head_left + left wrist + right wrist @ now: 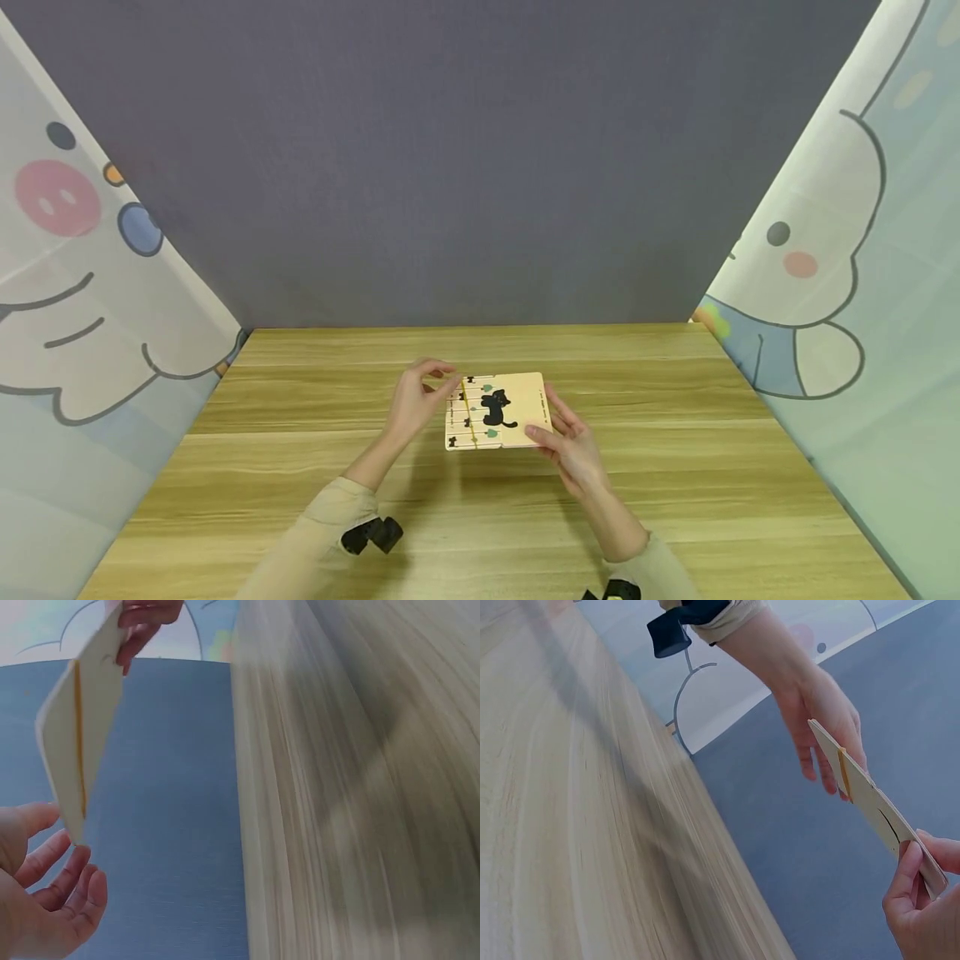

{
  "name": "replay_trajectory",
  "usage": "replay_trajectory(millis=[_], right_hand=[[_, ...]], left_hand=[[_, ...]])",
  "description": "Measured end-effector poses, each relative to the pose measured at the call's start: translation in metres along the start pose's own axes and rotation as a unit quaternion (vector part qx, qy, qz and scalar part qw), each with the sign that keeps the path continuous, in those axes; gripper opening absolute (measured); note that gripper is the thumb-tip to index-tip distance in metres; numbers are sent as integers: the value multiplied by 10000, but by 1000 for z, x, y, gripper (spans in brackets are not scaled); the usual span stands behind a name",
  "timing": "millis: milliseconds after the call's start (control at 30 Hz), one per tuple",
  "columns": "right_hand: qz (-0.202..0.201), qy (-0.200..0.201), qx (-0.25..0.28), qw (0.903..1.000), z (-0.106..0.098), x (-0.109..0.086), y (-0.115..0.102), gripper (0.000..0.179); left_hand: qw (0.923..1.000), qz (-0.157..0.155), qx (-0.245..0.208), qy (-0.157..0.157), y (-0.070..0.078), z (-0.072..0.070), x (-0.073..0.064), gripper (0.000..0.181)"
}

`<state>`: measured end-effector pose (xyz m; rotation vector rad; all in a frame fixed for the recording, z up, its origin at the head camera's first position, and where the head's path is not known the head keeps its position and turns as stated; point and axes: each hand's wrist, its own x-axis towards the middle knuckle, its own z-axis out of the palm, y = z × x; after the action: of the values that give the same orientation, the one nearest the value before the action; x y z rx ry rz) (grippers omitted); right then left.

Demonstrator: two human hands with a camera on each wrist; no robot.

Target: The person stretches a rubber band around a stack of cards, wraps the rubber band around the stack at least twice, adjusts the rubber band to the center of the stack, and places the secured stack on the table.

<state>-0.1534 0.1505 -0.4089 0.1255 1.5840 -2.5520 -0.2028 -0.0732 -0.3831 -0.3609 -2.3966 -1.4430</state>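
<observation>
A thin cream booklet (pixel 527 404) with a black cat printed on its face is held up over the wooden table. Around its left part runs a yellow rubber band (pixel 468 412), also seen across the pale back in the left wrist view. My right hand (pixel 576 454) pinches the booklet's right end, thumb on the printed face and fingers behind. At the far left corner, close to the band, is my left hand (pixel 416 404). Its loosely bent fingers (pixel 71 877) are spread around that corner in the left wrist view, with the fingertips right at the edge.
The wood-grain table (pixel 675 500) lies below both hands. A dark grey panel (pixel 480 167) stands along its back edge. Cartoon-printed curtains (pixel 862 250) hang on both sides. Each sleeve carries a black wrist device (pixel 372 535).
</observation>
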Motion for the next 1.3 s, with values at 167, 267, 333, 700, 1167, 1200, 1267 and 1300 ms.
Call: replay_trajectory(millis=[167, 267, 333, 700, 1167, 1200, 1267, 1300], right_hand=[[4, -21, 0, 10000, 1, -2, -1, 69], [-3, -14, 0, 10000, 1, -2, -1, 69], [-14, 0, 1, 10000, 1, -2, -1, 69], [-101, 76, -121, 9998, 3, -3, 5, 69], [-122, 166, -157, 9997, 4, -5, 4, 70], [-124, 178, -159, 9996, 4, -5, 3, 70], [-135, 189, -136, 9996, 3, -5, 2, 69], [-145, 189, -126, 9996, 2, -5, 2, 70]], left_hand=[[9994, -141, -232, -230, -4, 2, 2, 17], [9988, -197, -338, -310, -6, 3, 2, 17], [9984, -214, -384, -343, -6, 3, 2, 16], [9967, -351, -638, -367, -6, 8, -1, 15], [9950, -481, -782, -399, 1, 8, 3, 19], [9950, -454, -794, -408, 2, 7, 4, 18], [9951, -384, -784, -466, 8, 2, 5, 15], [9952, -332, -768, -517, 13, 0, 4, 14]])
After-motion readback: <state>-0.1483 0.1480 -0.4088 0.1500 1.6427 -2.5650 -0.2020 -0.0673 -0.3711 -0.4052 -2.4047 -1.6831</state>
